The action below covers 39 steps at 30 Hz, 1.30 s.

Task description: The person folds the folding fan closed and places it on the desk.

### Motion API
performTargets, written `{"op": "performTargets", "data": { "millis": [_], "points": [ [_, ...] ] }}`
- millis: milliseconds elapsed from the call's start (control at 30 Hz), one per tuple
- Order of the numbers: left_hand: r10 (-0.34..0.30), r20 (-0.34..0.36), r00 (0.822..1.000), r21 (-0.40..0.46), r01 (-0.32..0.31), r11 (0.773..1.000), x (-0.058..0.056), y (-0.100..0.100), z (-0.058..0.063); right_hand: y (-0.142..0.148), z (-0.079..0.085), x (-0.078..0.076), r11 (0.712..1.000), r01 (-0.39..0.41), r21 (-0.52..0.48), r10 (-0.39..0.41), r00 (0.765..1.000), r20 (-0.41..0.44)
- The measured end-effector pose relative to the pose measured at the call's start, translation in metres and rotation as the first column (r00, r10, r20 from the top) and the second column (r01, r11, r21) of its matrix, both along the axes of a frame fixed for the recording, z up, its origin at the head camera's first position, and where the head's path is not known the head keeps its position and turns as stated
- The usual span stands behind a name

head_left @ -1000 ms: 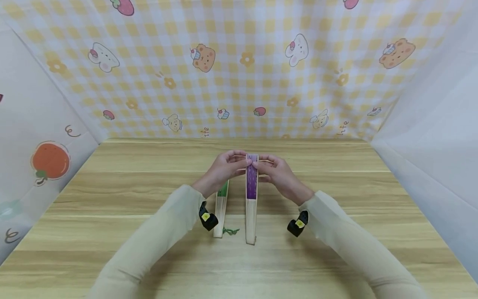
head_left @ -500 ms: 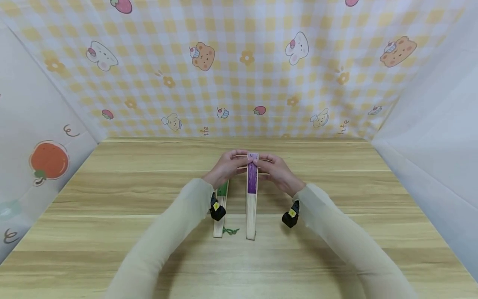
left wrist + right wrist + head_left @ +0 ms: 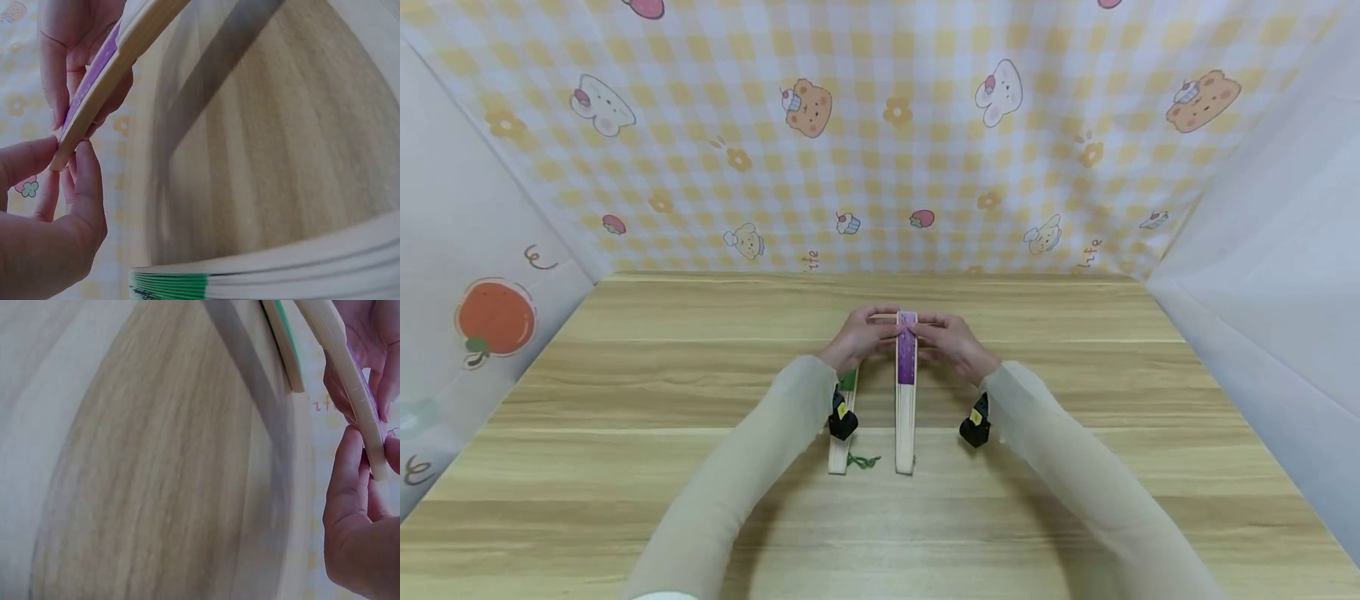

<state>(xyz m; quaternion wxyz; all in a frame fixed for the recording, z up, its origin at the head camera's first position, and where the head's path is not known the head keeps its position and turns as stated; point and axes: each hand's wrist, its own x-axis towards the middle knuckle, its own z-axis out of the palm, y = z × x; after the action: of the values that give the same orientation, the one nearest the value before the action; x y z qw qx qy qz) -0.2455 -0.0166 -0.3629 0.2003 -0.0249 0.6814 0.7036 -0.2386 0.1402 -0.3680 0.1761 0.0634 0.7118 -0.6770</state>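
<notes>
A folded hand fan [image 3: 906, 417] with purple cloth and pale wooden ribs points away from me in the head view. My left hand [image 3: 857, 337] pinches its far purple end from the left, thumb on top. From the other side, my right hand [image 3: 953, 340] pinches that same end, the two thumbs meeting over the cloth. In the left wrist view the purple fan [image 3: 100, 84] is raised, with its shadow falling on the table. Partly hidden under my left wrist, a second folded fan [image 3: 838, 458] with green cloth lies to the left.
A green tassel [image 3: 863, 461] lies beside the near end of the green fan. The wooden table [image 3: 1052, 317] runs back to a yellow checked cloth [image 3: 880, 150] with cartoon prints. White cloth walls [image 3: 1262, 250] stand at both sides.
Both forearms have drawn inward toward the fans, and my left wrist now covers more of the green fan. The purple fan's near end sits slightly farther away; both hands keep their grip on it.
</notes>
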Motion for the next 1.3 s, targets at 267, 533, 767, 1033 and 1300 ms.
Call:
{"op": "performTargets", "data": {
  "millis": [267,533,767,1033,1300],
  "points": [
    [-0.002,0.031,1.000,-0.022,0.002,1.000,-0.003,0.002,-0.007,0.001,-0.005,-0.003,0.999,-0.032,0.017,0.032,0.999,0.001],
    [-0.006,0.058,0.998,-0.039,0.008,0.999,-0.003,0.002,-0.011,0.000,-0.012,-0.006,0.997,-0.051,0.061,0.051,0.999,0.010],
    [-0.018,0.091,0.996,-0.039,0.021,0.999,-0.005,0.001,-0.014,-0.002,-0.015,-0.007,0.995,-0.055,0.077,0.054,0.998,0.013],
    [-0.035,0.110,0.993,-0.021,0.038,0.999,-0.005,0.001,-0.015,-0.003,-0.016,-0.008,0.993,-0.051,0.107,0.053,0.999,-0.010],
    [-0.022,0.106,0.994,-0.040,0.026,0.999,-0.004,0.001,-0.017,-0.004,-0.015,-0.007,0.988,-0.057,0.142,0.060,0.998,-0.023]
  ]
}}
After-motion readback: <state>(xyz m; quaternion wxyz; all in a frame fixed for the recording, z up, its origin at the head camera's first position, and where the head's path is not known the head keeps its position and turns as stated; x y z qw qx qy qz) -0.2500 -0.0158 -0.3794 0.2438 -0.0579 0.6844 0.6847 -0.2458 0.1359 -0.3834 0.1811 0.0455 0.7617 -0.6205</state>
